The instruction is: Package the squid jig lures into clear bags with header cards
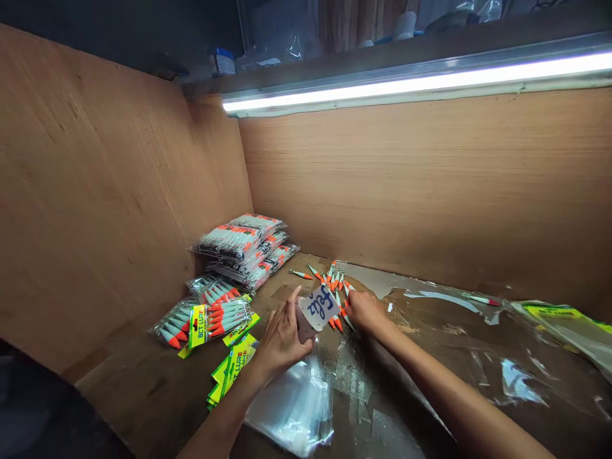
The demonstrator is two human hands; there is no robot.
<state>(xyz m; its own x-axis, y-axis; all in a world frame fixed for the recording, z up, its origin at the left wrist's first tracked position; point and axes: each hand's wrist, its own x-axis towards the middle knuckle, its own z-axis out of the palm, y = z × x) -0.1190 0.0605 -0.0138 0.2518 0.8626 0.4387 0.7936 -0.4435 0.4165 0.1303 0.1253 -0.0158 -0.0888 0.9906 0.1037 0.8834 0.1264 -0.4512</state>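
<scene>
Head view, lower centre of the frame: the left hand (282, 338) curls its fingers around a small pale block with a white label bearing blue handwriting (318, 310), thumb raised beside it. The right hand (366, 311) rests just right of the block, fingers bent down onto a loose heap of orange-and-white fishing lures (332, 280); whether it grips one I cannot tell. Clear plastic bags (294, 408) lie below the left hand on the brown table (143, 395). Packed lure bags with yellow-green cards (210, 319) sit at left, near the plywood wall (95, 191). Open room lies to the right.
</scene>
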